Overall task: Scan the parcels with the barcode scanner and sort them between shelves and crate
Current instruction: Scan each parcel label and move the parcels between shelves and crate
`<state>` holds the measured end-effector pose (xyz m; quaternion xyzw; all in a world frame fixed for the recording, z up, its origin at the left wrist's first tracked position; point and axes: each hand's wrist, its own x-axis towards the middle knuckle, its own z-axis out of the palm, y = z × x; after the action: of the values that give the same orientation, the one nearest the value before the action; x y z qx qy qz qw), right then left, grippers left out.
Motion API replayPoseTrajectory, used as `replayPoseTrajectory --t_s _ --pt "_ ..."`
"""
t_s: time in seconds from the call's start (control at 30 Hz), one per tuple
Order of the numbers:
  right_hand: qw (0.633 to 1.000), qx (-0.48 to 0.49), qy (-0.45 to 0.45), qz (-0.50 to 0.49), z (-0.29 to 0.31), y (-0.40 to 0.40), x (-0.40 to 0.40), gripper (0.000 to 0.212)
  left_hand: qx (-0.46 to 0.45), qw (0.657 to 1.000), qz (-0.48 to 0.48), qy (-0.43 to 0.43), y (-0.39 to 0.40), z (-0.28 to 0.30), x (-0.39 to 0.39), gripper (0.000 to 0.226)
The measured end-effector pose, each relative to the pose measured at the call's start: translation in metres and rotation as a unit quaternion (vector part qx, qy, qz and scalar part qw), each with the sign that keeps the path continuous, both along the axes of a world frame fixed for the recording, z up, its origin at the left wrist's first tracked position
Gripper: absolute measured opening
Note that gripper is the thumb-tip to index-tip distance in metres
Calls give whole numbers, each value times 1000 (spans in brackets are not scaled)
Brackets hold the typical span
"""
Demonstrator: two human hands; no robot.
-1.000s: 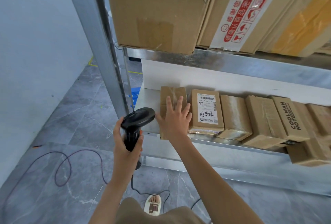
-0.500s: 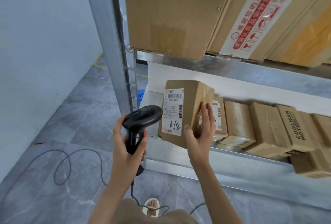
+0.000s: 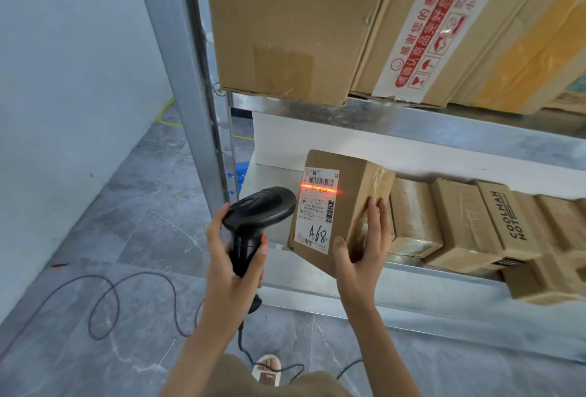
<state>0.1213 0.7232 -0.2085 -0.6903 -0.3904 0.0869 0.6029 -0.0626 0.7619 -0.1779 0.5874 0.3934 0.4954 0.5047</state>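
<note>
Scan step in hand: left hand [image 3: 233, 265] grips scanner [image 3: 258, 216], red beam across the label of parcel [image 3: 341, 206], which right hand [image 3: 361, 254] holds tilted, fingers curled round it, at the shelf [image 3: 444, 282] front edge; next, likely sorting to shelf or crate.

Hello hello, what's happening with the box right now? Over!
Left hand grips scanner. Right hand holds parcel tilted up, red beam on label. Nothing between them.
</note>
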Motion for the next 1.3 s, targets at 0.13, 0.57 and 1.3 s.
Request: replayPoseTrajectory --t_s 0.13,0.57,1.3 --pt "1000 -4 -11 -1 -1 -4 -1 78 5 1000 3 -8 -2 0 1 69" --pt "1000 -14 12 5 -5 -8 -3 78 0 1000 3 -13 -9 0 -4 68" --pt "961 22 110 -255 15 -316 142 73 83 967 -243 1 -173 19 190 74"
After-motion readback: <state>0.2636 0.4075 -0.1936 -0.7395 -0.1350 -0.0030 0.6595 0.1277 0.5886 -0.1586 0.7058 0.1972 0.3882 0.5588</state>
